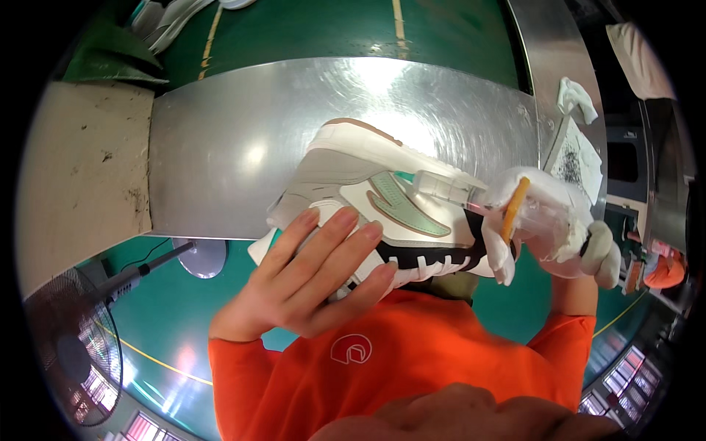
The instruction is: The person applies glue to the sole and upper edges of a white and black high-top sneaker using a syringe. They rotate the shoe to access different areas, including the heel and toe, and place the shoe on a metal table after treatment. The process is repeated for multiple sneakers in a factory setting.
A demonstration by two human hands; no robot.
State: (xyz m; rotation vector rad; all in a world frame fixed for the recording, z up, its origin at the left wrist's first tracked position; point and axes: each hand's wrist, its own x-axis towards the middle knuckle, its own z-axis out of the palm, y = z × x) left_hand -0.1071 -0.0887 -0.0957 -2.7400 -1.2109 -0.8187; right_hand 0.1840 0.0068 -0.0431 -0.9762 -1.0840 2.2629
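Note:
A white and grey sneaker lies on its side over the near edge of the metal bench, sole away from me. It has a mint-green curved patch, black panels and white laces. My left hand is bare and rests on the upper near the laces, steadying the shoe with fingers spread and wrapped over it. In a white glove, my right hand grips a clear plastic dispenser bottle. Its teal tip reaches the sneaker's side near the sole. An orange strip crosses the gloved fingers; I cannot tell what it is.
The shiny metal bench meets a cream-coloured panel at left. Beyond it runs a green surface with yellow lines. A stained white cloth and a crumpled one lie at right. A fan stands lower left.

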